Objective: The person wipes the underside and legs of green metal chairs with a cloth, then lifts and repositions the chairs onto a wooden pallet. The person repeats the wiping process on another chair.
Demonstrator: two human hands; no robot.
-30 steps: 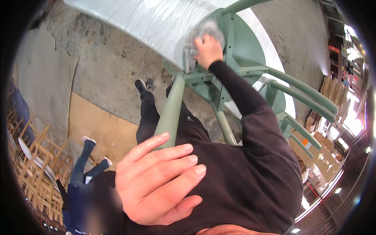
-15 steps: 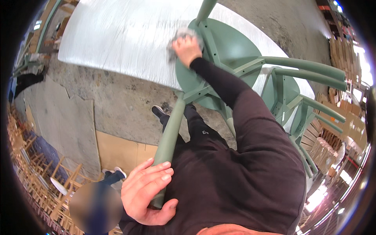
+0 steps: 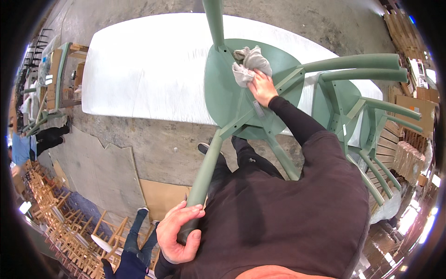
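Observation:
An upturned green chair (image 3: pixel 219 83) lies with its seat on a white-covered table (image 3: pixel 148 69), its legs sticking out and up. My left hand (image 3: pixel 177 235) is wrapped around the lower end of the near chair leg (image 3: pixel 206 167), thumb on one side and fingers on the other. Bunched in my right hand (image 3: pixel 264 88) is a light grey cloth (image 3: pixel 256 60), pressed on the seat's underside between the crossed rails. Part of my right fingers is hidden by the cloth.
More green chairs (image 3: pixel 337 100) stand upturned close on the right. Two people, one in dark blue (image 3: pixel 130 265) and one in light blue (image 3: pixel 21 149), are at the left. Wooden chair frames (image 3: pixel 69 232) crowd the lower left; cardboard (image 3: pixel 162 195) covers part of the floor.
My right hand and the cloth have moved from the seat's left edge rightward to its middle. My left hand stays on the leg and has curled further around it.

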